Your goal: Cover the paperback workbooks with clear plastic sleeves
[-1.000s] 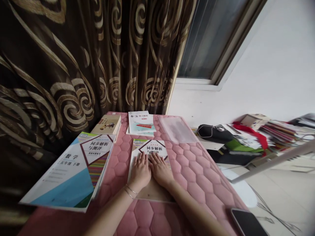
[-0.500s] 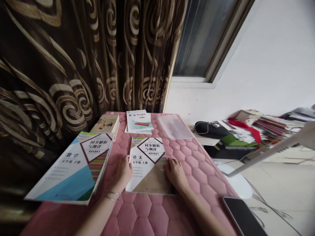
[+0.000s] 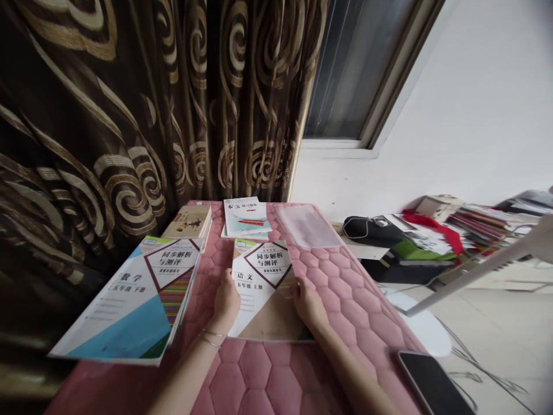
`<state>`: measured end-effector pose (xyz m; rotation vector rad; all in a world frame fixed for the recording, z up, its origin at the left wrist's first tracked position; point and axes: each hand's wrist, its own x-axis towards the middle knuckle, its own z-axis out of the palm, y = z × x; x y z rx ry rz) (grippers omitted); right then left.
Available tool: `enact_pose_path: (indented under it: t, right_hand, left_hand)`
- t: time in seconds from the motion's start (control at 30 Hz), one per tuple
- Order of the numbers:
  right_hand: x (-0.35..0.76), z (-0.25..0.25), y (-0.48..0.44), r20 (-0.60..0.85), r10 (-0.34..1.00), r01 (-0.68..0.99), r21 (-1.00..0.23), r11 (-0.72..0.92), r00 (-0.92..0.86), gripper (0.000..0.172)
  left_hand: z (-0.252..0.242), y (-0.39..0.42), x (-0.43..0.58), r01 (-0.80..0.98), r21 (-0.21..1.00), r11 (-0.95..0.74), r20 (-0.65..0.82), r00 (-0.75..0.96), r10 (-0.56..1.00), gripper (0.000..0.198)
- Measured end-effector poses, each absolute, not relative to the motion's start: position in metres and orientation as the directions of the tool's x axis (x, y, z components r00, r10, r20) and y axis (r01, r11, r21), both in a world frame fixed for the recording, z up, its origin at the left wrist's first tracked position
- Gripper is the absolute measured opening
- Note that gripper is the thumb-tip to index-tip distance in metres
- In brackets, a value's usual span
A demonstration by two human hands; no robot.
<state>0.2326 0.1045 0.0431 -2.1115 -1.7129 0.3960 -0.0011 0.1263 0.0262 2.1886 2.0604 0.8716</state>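
A white and brown workbook lies flat in the middle of a pink quilted table cover. My left hand grips its left edge, fingers curled round the side. Its right edge is held by my right hand, fingers bent against it. A larger blue and white workbook stack lies to the left, partly over the table's edge. Behind sit a thin white booklet and a tan book.
A clear plastic folder lies at the back right of the cover. A black phone sits at the near right corner. A dark patterned curtain hangs behind. To the right, a cluttered surface holds a black pouch and stacked books.
My hands lay flat side by side on the workbook's cover a second ago. They slid apart to its left and right edges and now grip it; the book shifted slightly.
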Motion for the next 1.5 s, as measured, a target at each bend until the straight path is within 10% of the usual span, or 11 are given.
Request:
enact_pose_path:
  t: [0.2, 1.03, 1.27, 1.5]
  right_hand:
    - [0.237, 0.054, 0.135, 0.062, 0.984, 0.896, -0.426, -0.126, 0.168, 0.042]
    - [0.239, 0.045, 0.139, 0.048, 0.992, 0.941, -0.324, -0.096, 0.117, 0.042]
    - [0.262, 0.028, 0.110, 0.325, 0.945, 0.914, -0.374, 0.157, -0.029, 0.041]
    - [0.304, 0.023, 0.059, 0.478, 0.878, 0.780, -0.549, 0.299, 0.000, 0.028]
  left_hand:
    - [0.049, 0.153, 0.007, 0.880, 0.469, -0.067, 0.268, -0.070, 0.961, 0.043]
    - [0.051, 0.147, 0.008, 0.989, 0.147, -0.018, 0.175, -0.008, 0.985, 0.035]
    - [0.040, 0.095, -0.002, 0.840, 0.088, -0.535, 0.320, 0.485, 0.814, 0.041]
    - [0.039, 0.058, -0.042, 0.760, 0.181, -0.624, 0.288, 0.566, 0.772, 0.040]
